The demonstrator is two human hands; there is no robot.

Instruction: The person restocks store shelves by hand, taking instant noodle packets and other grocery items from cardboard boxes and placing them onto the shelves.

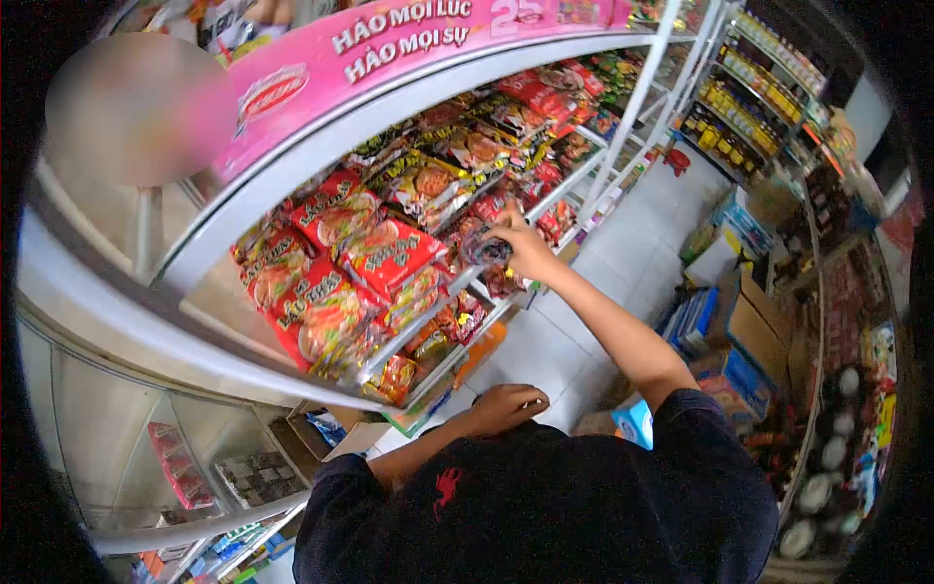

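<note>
My right hand (523,248) reaches over the front edge of a shelf of noodle packets. Its fingers are closed on a dark, rounded item (491,251) in what looks like clear plastic. Red noodle packets (394,255) lie left of that hand, and black-and-yellow packets (418,183) lie behind them. Close to the front of my dark shirt (564,496), my left hand (508,407) hangs below the shelf, its fingers loosely bent and nothing visible in them.
A white frame (263,200) with a pink banner (409,44) borders the packets. Cardboard boxes (759,326) stand on the tiled floor (550,341) at the right. Bottles fill a rack (749,107) at the upper right. Part of a blurred person (141,112) shows at the upper left.
</note>
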